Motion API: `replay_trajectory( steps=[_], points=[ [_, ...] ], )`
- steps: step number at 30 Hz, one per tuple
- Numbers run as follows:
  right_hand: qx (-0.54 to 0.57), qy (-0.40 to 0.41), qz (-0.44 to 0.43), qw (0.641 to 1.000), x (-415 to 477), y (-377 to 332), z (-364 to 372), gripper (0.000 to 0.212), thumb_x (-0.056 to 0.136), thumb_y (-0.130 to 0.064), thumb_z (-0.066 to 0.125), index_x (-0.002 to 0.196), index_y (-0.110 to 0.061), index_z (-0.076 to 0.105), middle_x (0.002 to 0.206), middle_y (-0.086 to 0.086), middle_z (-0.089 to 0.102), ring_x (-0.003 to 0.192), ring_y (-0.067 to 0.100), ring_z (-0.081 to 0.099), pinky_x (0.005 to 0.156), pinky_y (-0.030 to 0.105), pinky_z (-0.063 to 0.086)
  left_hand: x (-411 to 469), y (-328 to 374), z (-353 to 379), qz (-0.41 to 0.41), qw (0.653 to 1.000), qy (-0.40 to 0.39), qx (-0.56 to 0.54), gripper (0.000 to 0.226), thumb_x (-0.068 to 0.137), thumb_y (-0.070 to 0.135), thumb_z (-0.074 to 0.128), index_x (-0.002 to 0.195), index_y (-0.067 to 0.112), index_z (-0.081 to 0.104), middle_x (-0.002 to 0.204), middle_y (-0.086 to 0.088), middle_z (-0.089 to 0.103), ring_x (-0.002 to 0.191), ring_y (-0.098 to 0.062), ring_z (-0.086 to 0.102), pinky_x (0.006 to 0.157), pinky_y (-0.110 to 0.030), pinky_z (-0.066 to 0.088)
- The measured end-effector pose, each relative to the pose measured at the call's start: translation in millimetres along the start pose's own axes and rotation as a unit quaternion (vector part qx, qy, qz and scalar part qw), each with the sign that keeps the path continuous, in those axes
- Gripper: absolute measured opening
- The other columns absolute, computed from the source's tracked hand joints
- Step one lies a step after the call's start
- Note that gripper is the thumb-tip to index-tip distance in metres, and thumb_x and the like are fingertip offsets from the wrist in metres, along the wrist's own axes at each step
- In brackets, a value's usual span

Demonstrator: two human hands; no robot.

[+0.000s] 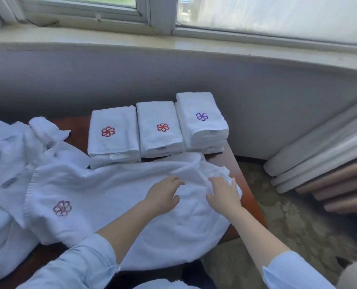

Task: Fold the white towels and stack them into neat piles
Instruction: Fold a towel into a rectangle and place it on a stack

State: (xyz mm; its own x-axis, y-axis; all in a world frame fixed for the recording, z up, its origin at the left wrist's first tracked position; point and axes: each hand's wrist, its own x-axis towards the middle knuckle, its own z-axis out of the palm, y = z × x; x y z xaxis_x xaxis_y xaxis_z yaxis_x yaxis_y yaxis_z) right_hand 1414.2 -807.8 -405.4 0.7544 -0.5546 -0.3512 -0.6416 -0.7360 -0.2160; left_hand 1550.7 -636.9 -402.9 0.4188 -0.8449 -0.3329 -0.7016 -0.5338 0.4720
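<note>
Touching a spread towel [110, 197] with open left hand [163, 193] and right hand [223, 193]; three piles [159, 130] done, a heap [4, 155] left.

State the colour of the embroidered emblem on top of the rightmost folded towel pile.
Purple; the emblem on the rightmost pile shows best in the head view.

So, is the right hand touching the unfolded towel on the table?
Touching. The head view shows the right hand lying with straight fingers on the bunched end of the unfolded towel, no gap visible.
</note>
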Motion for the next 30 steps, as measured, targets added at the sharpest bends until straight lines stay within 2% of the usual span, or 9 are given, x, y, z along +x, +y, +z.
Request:
replay_trajectory(
  steps=[4,8,12,16,19,21,23,27,30],
  points=[
    [-0.164,-0.056,-0.116,0.978,21,44,-7,0.054,0.096,-0.031,0.046,0.147,-0.021,0.032,0.152,0.000,0.037,0.150,0.022,0.009,0.118,0.057,-0.007,29,40,16,-0.024,0.999,0.032,0.011,0.068,0.098,0.027,0.052,0.156,0.024,0.017,0.165,0.003,0.002,0.151,-0.016,0.010,0.111,-0.033,0.032],
    [-0.185,-0.050,-0.160,0.968,30,64,-12,0.067,0.097,-0.034,0.042,0.156,-0.020,0.014,0.130,0.001,0.059,0.136,0.030,0.036,0.120,0.055,-0.001,59,71,23,-0.042,0.997,0.052,0.028,0.073,0.094,0.020,0.051,0.157,0.024,0.013,0.165,0.003,0.000,0.152,-0.018,-0.002,0.120,-0.036,0.017],
    [-0.171,-0.102,-0.150,0.968,38,91,-16,0.048,0.095,-0.030,0.043,0.141,-0.016,0.039,0.100,0.003,0.068,0.091,0.026,0.056,0.095,0.039,0.035,80,86,29,-0.087,0.991,0.023,0.097,0.054,0.095,0.026,0.048,0.148,0.022,0.037,0.146,-0.003,0.045,0.141,-0.026,0.031,0.114,-0.034,0.022],
    [-0.147,-0.008,-0.131,0.980,50,97,-19,0.026,0.091,-0.032,0.041,0.085,-0.020,0.063,0.074,-0.002,0.066,0.064,0.020,0.049,0.077,0.032,0.031,77,89,40,-0.130,0.989,0.014,0.072,0.034,0.101,0.038,0.038,0.122,0.028,0.063,0.118,0.002,0.063,0.110,-0.021,0.054,0.085,-0.030,0.040],
    [-0.050,0.032,-0.140,0.988,64,88,-18,0.026,0.094,-0.036,0.047,0.108,-0.026,0.066,0.092,-0.007,0.068,0.086,0.018,0.060,0.088,0.034,0.037,74,86,41,-0.140,0.988,0.006,0.066,0.031,0.100,0.031,0.039,0.111,0.027,0.067,0.110,0.002,0.062,0.104,-0.021,0.054,0.081,-0.031,0.044],
    [0.009,-0.055,-0.140,0.989,72,79,-17,0.038,0.095,-0.036,0.050,0.131,-0.025,0.056,0.120,-0.002,0.060,0.112,0.022,0.054,0.092,0.038,0.042,72,85,39,-0.140,0.988,-0.007,0.070,0.029,0.097,0.025,0.041,0.105,0.025,0.069,0.104,0.001,0.060,0.101,-0.022,0.053,0.079,-0.034,0.047],
    [0.036,-0.119,-0.118,0.985,76,71,-14,0.031,0.095,-0.030,0.050,0.124,-0.023,0.059,0.124,0.002,0.051,0.118,0.025,0.046,0.089,0.038,0.044,70,83,40,-0.142,0.987,-0.021,0.071,0.029,0.093,0.020,0.041,0.096,0.022,0.069,0.098,0.001,0.060,0.096,-0.023,0.052,0.074,-0.034,0.046],
    [0.171,-0.135,-0.096,0.971,76,60,-14,0.005,0.087,-0.023,0.056,0.082,-0.020,0.056,0.093,-0.003,0.057,0.086,0.016,0.051,0.072,0.035,0.045,69,71,40,-0.162,0.987,0.005,-0.008,0.030,0.094,0.026,0.048,0.122,0.028,0.060,0.122,0.006,0.059,0.103,-0.021,0.058,0.079,-0.033,0.048],
    [0.346,-0.174,-0.077,0.919,72,53,-30,0.014,0.076,-0.021,0.060,0.069,-0.021,0.047,0.072,-0.005,0.049,0.064,0.011,0.042,0.061,0.030,0.036,75,63,25,-0.124,0.987,0.012,-0.105,0.070,0.093,0.033,0.058,0.152,0.033,0.021,0.154,0.014,0.024,0.100,-0.019,0.061,0.072,-0.032,0.043]
  ],
)
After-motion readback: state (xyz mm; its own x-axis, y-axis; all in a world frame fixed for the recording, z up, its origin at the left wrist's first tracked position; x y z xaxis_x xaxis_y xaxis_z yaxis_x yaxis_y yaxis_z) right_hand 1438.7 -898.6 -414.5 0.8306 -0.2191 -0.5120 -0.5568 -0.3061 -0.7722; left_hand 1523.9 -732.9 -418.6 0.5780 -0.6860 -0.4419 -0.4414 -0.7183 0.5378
